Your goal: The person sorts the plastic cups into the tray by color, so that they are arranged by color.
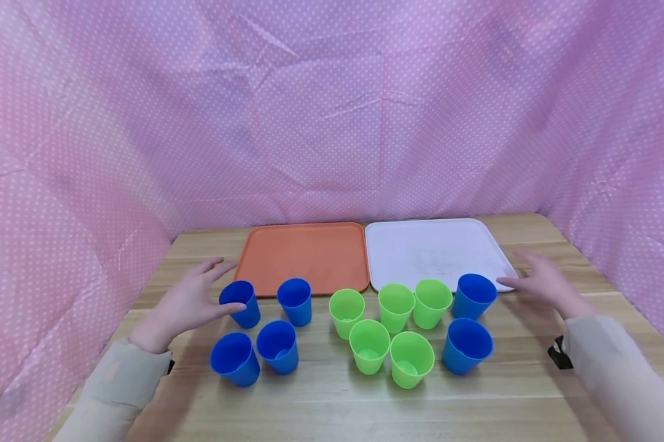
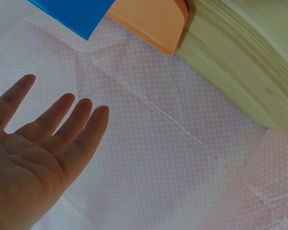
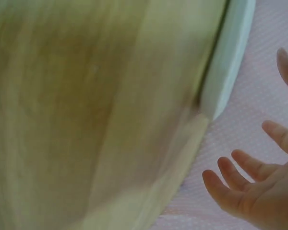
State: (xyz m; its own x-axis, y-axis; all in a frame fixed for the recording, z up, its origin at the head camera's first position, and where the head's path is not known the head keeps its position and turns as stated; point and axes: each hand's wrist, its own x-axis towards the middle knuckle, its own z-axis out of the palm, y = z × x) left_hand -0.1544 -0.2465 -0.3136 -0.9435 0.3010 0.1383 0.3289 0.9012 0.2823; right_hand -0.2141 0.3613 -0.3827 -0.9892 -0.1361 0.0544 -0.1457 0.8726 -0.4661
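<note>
- Blue cups: six, upright on the worktop, four left and two right.
- Left hand: fingers apart, at the far-left blue cup; contact cannot be told.
- Right hand: fingers apart, near the far-right blue cup.
- Green cups: five, upright, between the blue groups.
- Orange tray, white tray: side by side, far.
- Pink dotted cloth: beyond the worktop.

Blue cups; lime-green cups; orange tray; white tray; pink-lilac cloth, white polka dots; tan wood-grain tabletop; beige sleeves.
</note>
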